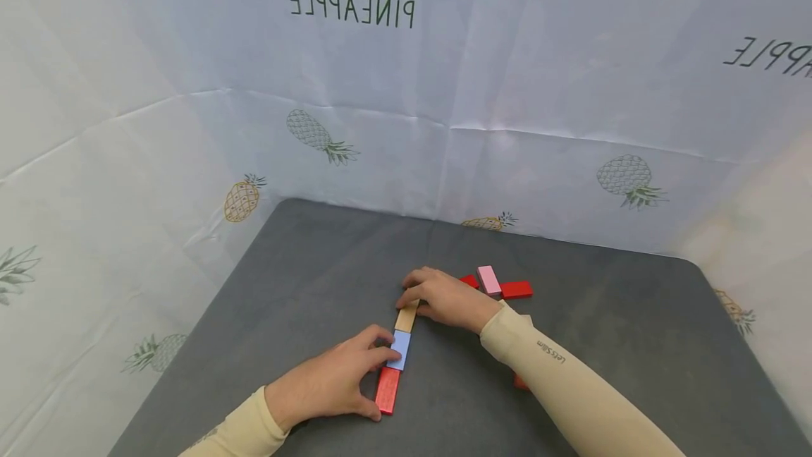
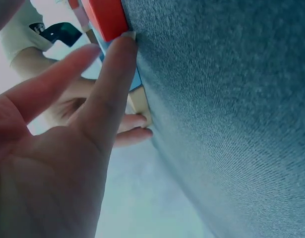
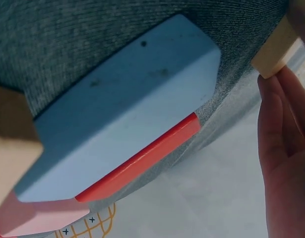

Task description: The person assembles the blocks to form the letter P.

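My left hand (image 1: pixel 330 381) comes first, its fingers loose, uncurled and touching the row, apparently to steady its near part. Next to it on the worktop (image 1: pixel 609 330), a red block (image 1: pixel 388 391), a blue block (image 1: pixel 399 351) and a wooden block (image 1: pixel 407 318) run end to end away from me. My right hand (image 1: pixel 453 300) pinches the wooden one, probably to line it up. Further right, a pink block (image 1: pixel 488 280) lies just beside another red block (image 1: pixel 517 290).

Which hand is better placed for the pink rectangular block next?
Probably the right hand, closer to the pink block, though pinching a tan rectangular block; the left hand is farther away.
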`<action>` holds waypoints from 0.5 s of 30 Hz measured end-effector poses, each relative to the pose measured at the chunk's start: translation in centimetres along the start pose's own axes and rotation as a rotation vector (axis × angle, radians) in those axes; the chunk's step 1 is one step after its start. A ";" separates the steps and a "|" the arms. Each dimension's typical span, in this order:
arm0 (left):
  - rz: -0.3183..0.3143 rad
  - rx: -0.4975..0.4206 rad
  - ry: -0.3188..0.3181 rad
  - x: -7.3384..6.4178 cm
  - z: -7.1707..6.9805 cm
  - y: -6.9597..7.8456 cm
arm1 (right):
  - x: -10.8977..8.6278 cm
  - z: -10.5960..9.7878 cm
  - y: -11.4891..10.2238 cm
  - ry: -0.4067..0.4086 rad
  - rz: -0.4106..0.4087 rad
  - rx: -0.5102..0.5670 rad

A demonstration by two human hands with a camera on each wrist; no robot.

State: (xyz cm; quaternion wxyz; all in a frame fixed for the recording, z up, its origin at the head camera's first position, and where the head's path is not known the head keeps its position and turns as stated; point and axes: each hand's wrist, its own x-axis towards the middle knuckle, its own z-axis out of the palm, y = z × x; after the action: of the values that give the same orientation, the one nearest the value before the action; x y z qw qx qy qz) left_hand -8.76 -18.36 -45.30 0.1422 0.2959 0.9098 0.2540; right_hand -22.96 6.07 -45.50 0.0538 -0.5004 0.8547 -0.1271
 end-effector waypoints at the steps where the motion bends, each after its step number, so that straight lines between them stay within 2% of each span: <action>1: 0.005 0.003 -0.006 0.0 0.0 0.0 | 0.0 0.0 0.0 -0.012 0.007 0.014; 8: 0.082 0.051 -0.002 0.1 0.0 0.0 | -0.2 -0.4 -0.8 -0.102 0.083 0.082; 15: 0.086 0.038 -0.020 0.1 0.1 0.0 | -0.4 -0.1 -1.2 -0.106 0.095 0.091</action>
State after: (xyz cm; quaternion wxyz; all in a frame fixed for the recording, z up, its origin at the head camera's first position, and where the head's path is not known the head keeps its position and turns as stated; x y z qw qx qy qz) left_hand -8.81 -18.28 -45.38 0.1348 0.3398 0.8994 0.2396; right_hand -21.75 5.87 -45.06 0.1277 -0.4622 0.8669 -0.1366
